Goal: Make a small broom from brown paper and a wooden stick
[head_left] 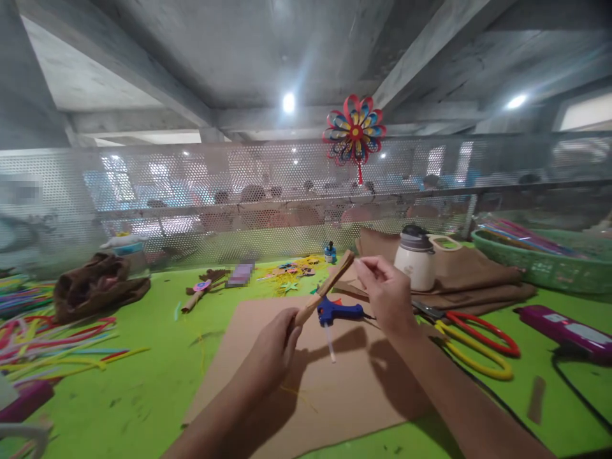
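My left hand [275,347] grips the lower end of a brown rolled paper stick [325,288] that tilts up to the right. My right hand [385,290] is raised just right of the stick's upper tip, thumb and fingers pinched together close to it; whether they touch the tip I cannot tell. Under the hands lies a blue glue gun [337,312] with a white glue stick at its back, on a brown cardboard sheet [315,389] that covers part of the green table [153,376].
Scissors with red and yellow handles [473,344] and a purple device [568,328] lie right. A cream bottle [417,261] stands on folded brown fabric [478,274]. Green basket [549,264] far right, coloured strips [52,344] left, a paper pinwheel [354,132] on the mesh screen [191,191].
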Motion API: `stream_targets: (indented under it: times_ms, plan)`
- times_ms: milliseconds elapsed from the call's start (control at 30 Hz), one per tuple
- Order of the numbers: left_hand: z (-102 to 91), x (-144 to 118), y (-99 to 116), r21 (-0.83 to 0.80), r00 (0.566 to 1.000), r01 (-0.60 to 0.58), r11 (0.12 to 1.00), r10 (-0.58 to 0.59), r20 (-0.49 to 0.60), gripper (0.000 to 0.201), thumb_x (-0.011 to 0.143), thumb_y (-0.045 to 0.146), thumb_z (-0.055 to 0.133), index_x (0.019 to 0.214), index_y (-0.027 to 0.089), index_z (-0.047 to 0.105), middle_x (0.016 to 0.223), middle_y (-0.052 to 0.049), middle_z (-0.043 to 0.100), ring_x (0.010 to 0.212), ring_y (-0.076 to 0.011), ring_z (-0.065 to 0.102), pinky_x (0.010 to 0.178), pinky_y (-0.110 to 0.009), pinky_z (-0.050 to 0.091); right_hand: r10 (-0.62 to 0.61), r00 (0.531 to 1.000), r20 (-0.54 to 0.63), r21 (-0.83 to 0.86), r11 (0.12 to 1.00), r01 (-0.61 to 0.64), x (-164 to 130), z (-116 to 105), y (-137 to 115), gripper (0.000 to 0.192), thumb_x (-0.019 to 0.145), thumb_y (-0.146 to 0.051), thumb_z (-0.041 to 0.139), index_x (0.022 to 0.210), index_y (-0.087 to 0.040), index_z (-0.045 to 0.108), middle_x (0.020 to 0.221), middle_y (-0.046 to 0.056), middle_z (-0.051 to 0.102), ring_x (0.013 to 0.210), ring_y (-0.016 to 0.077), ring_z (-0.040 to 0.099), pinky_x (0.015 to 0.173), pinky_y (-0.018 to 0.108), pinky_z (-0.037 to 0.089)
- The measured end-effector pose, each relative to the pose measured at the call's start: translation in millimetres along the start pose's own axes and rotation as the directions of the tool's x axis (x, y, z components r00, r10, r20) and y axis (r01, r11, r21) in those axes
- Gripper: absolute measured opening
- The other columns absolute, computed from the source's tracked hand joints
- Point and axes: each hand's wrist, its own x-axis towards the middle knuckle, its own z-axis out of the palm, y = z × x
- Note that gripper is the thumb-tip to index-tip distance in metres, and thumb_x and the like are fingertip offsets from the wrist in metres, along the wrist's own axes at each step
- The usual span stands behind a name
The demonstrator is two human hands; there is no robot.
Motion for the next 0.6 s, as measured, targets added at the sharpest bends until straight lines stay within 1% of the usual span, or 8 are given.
stream_targets:
  times_ms: [33,100,200,267,367,400,500,600]
  plan:
    - [2.2,-1.1,-0.7,0.077,1.000,-0.025,0.997,0.026,-0.014,0.017,0.087,0.027,0.038,0.094,0.018,0.050,0.079,-0.003,0.054,0.067,-0.0165,0.049,0.063,-0.029,0.037,0.030,0.999,0.034,0.023,0.999,-0.031,-2.1,2.0,-0.5,0.022,0.077,-0.038,0.060,0.077,-0.015,0.061,0.065,0.001,0.058,0.057,0.0116,0.052,0.052,0.024,0.041]
    - [5.8,-3.7,-1.8,0.143,0.998,-0.062,0.988,0.066,-0.023,0.017,0.089,0.026,0.034,0.092,0.019,0.049,0.079,-0.004,0.054,0.068,-0.0166,0.047,0.064,-0.029,0.037,0.133,0.990,0.039,0.086,0.987,-0.136,-4.6,5.9,0.6,0.024,0.074,-0.039,0.063,0.078,-0.016,0.059,0.067,0.001,0.059,0.056,0.0110,0.052,0.050,0.024,0.042]
    - [9.1,-6.6,-3.2,0.153,0.995,-0.095,0.984,0.100,-0.028,0.017,0.090,0.025,0.032,0.094,0.019,0.048,0.081,-0.004,0.053,0.069,-0.0160,0.046,0.064,-0.029,0.036,0.275,0.961,-0.028,0.159,0.950,-0.268,-5.5,9.6,3.8,0.028,0.067,-0.039,0.069,0.074,-0.017,0.054,0.061,-0.003,0.056,0.046,0.0082,0.047,0.041,0.021,0.036]
    - [9.8,-7.3,-4.2,0.149,0.994,-0.101,0.984,0.107,-0.036,0.015,0.090,0.024,0.033,0.094,0.019,0.048,0.080,-0.003,0.052,0.068,-0.0158,0.044,0.063,-0.028,0.035,0.335,0.942,0.008,0.204,0.922,-0.330,-5.7,10.4,3.9,0.028,0.065,-0.038,0.070,0.069,-0.017,0.052,0.054,-0.005,0.052,0.042,0.0071,0.042,0.038,0.021,0.033]
    - [8.6,-7.1,-4.7,0.109,0.993,-0.101,0.989,0.107,-0.047,0.012,0.089,0.024,0.036,0.088,0.020,0.048,0.077,-0.002,0.049,0.065,-0.0153,0.041,0.061,-0.028,0.032,0.366,0.924,0.115,0.232,0.894,-0.383,-6.7,9.9,1.6,0.026,0.066,-0.037,0.069,0.064,-0.017,0.052,0.048,-0.005,0.050,0.041,0.0075,0.043,0.039,0.021,0.035]
    - [7.9,-6.9,-4.6,0.090,0.992,-0.104,0.991,0.109,-0.056,0.011,0.089,0.023,0.037,0.086,0.020,0.048,0.076,-0.002,0.049,0.065,-0.0152,0.041,0.060,-0.027,0.031,0.364,0.922,0.132,0.237,0.892,-0.386,-7.0,9.5,0.9,0.025,0.066,-0.036,0.069,0.063,-0.017,0.053,0.048,-0.005,0.050,0.041,0.0076,0.043,0.040,0.021,0.035]
    - [6.6,-6.4,-4.6,0.046,0.992,-0.104,0.994,0.107,-0.067,0.010,0.088,0.022,0.038,0.085,0.020,0.047,0.075,-0.001,0.047,0.065,-0.0153,0.040,0.061,-0.028,0.029,0.354,0.924,0.146,0.268,0.885,-0.381,-7.6,8.9,-0.1,0.021,0.066,-0.032,0.069,0.063,-0.017,0.054,0.048,-0.005,0.051,0.042,0.0077,0.044,0.042,0.021,0.035]
    - [7.7,-6.8,-6.8,0.057,0.993,-0.096,0.994,0.099,-0.057,0.008,0.086,0.018,0.038,0.085,0.021,0.046,0.076,-0.001,0.047,0.066,-0.0156,0.040,0.061,-0.028,0.029,0.352,0.925,0.145,0.323,0.867,-0.380,-7.8,9.6,-0.7,0.017,0.066,-0.028,0.068,0.064,-0.018,0.055,0.048,-0.005,0.051,0.043,0.0078,0.044,0.042,0.022,0.034]
